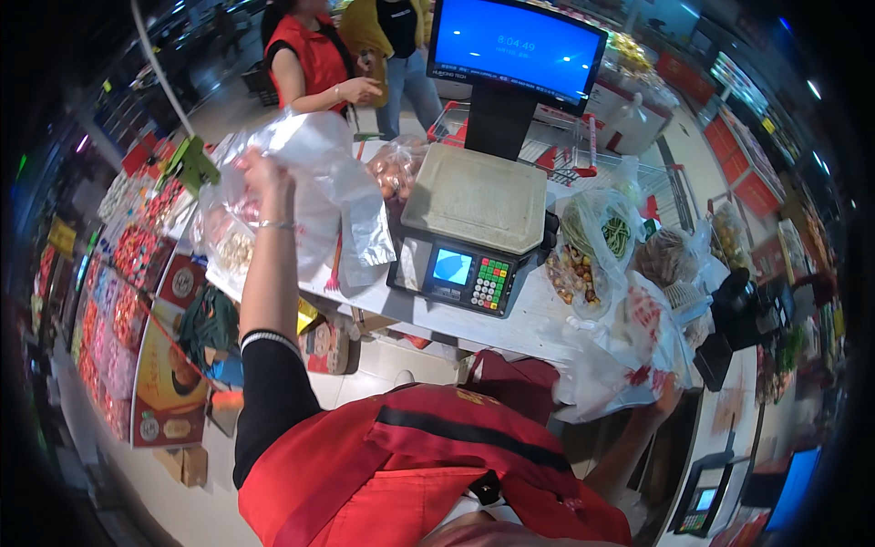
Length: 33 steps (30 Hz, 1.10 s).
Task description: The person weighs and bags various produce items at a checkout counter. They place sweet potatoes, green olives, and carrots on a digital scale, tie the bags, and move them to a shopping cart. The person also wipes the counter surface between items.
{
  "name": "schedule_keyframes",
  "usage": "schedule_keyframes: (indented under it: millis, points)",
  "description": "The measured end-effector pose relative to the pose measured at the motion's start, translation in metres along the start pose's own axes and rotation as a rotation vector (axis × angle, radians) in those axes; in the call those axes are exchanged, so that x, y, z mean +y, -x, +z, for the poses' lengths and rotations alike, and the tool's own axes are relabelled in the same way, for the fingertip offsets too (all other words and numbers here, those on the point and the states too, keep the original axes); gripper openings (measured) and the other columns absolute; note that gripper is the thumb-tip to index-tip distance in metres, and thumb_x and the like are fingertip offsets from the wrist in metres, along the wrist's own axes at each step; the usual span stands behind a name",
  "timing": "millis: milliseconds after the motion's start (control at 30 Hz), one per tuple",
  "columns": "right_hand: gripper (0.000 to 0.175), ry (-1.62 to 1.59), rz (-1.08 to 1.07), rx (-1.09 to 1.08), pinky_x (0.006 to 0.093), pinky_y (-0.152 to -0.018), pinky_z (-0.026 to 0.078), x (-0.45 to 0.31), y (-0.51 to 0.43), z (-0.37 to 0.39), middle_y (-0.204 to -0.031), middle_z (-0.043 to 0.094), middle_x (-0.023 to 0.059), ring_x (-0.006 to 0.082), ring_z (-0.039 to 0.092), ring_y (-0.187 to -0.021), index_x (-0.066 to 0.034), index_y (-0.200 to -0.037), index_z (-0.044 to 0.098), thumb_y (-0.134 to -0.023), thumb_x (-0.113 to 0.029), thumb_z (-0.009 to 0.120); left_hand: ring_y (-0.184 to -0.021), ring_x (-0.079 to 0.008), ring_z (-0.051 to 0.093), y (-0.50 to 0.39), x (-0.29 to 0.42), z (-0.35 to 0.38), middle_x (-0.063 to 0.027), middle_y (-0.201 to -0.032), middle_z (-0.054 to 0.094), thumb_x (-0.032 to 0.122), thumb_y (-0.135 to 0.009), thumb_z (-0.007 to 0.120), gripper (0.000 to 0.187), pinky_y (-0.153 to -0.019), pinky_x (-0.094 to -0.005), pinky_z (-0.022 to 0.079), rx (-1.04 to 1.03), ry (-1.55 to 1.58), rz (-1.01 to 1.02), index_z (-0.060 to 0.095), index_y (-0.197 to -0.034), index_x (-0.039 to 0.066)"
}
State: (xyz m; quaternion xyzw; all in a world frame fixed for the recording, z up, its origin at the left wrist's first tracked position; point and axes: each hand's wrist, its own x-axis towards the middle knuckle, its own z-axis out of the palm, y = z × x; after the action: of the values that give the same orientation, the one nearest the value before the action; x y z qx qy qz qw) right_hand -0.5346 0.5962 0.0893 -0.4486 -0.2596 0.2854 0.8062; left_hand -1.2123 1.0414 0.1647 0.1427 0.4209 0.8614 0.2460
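Observation:
My left hand (266,179) is stretched over the left of the white counter (321,294), blurred, among large clear plastic bags (301,147); whether it grips one I cannot tell. Just below it lies a clear bag of pale, garlic-like produce (236,249). At the right my right hand (662,396) is at a white plastic carrier bag with red print (636,342), its fingers partly hidden by the plastic. Between the hands stands a weighing scale (478,198) with a bare platform. Right of it are bags of long green beans (612,236) and brown, chestnut-like produce (577,280).
A clear bag of round brownish produce (396,171) lies left of the scale. Behind the scale stand a display screen (516,48) and a shopping cart (560,147). Two people (311,61) stand across the counter. Wrapped sweets (130,260) fill a stand at the left.

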Motion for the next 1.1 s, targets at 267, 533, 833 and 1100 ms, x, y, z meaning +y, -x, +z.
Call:
schedule_keyframes:
  millis: [267,533,833,1100]
  points:
    - [0.06,0.136,-0.136,0.645,0.0446,-0.09,0.05,-0.047,0.127,0.051,-0.129,0.049,0.0208,0.0308,0.056,-0.109,0.0014,-0.14,0.032,-0.09,-0.013,0.063,-0.064,-0.0239,0.062,0.009,-0.132,0.183,-0.0129,-0.072,0.066,0.025,-0.086,0.061,0.026,-0.064,-0.0376,0.048,-0.686,-0.394,0.314,0.063,-0.079,-0.001]
    - [0.062,0.129,-0.227,0.944,0.0529,-0.09,0.049,-0.05,0.236,0.085,-0.128,0.05,0.0203,0.0324,0.056,-0.108,-0.0029,-0.138,0.034,-0.086,-0.011,0.067,-0.087,-0.0379,0.066,-0.006,-0.238,0.154,-0.0205,-0.093,0.068,0.017,-0.083,0.054,0.019,-0.076,-0.0464,0.054,-1.522,-1.468,0.853,0.07,-0.09,0.011]
    - [0.048,0.142,-0.182,0.993,0.0479,-0.085,0.053,-0.029,0.266,0.131,-0.119,0.056,0.0163,0.0305,0.059,-0.103,-0.0049,-0.129,0.043,-0.086,-0.009,0.066,-0.104,-0.0338,0.065,0.018,-0.257,0.077,-0.0173,-0.11,0.068,0.028,-0.078,0.066,0.035,-0.082,-0.055,0.052,-2.015,-1.975,0.433,0.071,-0.106,0.008]
    - [0.029,0.24,0.076,0.569,0.0324,-0.071,0.055,0.055,0.191,0.2,-0.104,0.059,0.0119,0.0202,0.063,-0.089,-0.0034,-0.117,0.049,-0.09,-0.008,0.061,-0.108,-0.0332,0.057,0.241,-0.075,-0.005,-0.0172,-0.119,0.057,0.03,-0.072,0.077,0.058,-0.092,-0.0449,0.045,-1.958,-0.333,0.199,0.057,-0.119,0.004]
